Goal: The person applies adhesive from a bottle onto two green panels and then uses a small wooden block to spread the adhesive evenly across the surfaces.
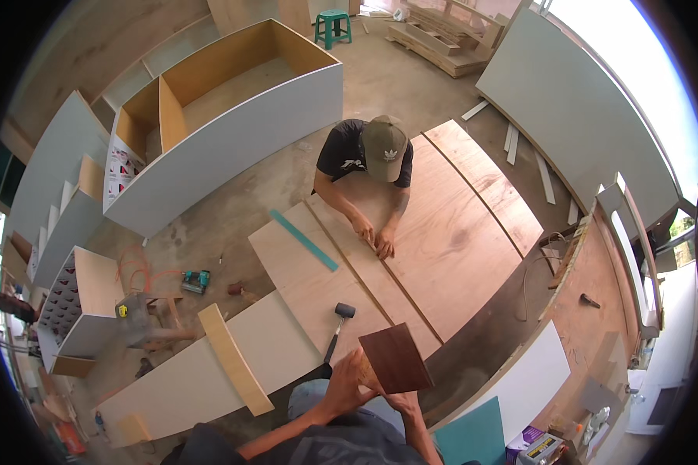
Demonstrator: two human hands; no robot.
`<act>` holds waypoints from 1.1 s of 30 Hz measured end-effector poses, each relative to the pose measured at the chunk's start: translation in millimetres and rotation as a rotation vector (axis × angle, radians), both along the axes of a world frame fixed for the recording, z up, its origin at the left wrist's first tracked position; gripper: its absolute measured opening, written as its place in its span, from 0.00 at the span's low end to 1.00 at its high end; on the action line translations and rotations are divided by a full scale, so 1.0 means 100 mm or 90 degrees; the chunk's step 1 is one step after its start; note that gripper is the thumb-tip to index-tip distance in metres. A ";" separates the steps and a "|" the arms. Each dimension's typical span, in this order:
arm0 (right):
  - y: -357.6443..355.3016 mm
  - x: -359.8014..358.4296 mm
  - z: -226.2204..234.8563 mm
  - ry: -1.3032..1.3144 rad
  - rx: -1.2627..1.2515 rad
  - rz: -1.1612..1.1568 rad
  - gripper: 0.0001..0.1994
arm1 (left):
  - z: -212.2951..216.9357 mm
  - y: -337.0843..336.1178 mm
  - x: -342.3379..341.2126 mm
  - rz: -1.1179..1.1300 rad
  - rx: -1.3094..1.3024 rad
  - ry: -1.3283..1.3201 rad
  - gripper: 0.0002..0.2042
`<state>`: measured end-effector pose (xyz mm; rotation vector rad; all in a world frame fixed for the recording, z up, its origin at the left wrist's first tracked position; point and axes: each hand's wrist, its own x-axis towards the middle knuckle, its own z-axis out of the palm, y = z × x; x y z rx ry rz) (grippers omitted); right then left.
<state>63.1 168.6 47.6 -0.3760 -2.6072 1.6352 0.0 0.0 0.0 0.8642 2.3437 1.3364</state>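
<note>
Plywood sheets [450, 232] cover the floor ahead of us, where a co-worker's hands [374, 236] press on a narrow strip. Nearer lies a black rubber mallet [340, 322]. We hold a dark brown board [395, 358] over our lap: our left hand [347, 381] is closed on its left edge, our right hand [403, 401] grips beneath its lower edge.

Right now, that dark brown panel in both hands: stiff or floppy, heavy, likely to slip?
The dark brown panel probably is stiff: its edges look straight with no sag while the left hand and right hand grip only its lower edge. It seems light, being thin and small. Its face looks smooth, so it might slide in a loose grip.
</note>
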 end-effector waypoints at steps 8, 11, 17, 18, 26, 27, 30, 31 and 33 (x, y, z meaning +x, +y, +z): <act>-0.24 0.00 0.83 -0.098 -0.173 -0.128 0.30 | 0.93 0.16 -0.55 0.035 0.025 0.238 0.48; -0.10 0.47 0.94 -0.258 -0.062 -0.254 0.21 | 1.06 0.47 -0.52 0.009 0.039 0.219 0.45; -0.19 1.13 1.92 0.192 0.383 -0.511 0.23 | 1.27 1.01 0.32 -0.122 -0.046 0.287 0.42; -0.14 1.14 1.96 0.172 0.464 -0.514 0.33 | 1.19 1.11 0.46 -0.153 -0.019 0.311 0.41; 0.33 2.34 1.77 -0.018 0.647 -0.671 0.23 | 1.34 1.37 1.47 -0.352 0.032 0.307 0.41; 0.32 2.51 1.80 0.004 0.616 -0.694 0.19 | 1.33 1.36 1.52 -0.387 0.022 0.309 0.41; 0.33 2.89 1.79 0.112 0.513 -0.792 0.12 | 1.37 1.34 1.59 -0.464 -0.018 0.294 0.36; 0.31 3.01 1.79 0.109 0.419 -0.848 0.13 | 1.42 1.34 1.62 -0.494 -0.026 0.274 0.35; 0.25 3.24 1.88 0.105 0.229 -0.954 0.15 | 1.54 1.36 1.67 -0.556 -0.040 0.234 0.33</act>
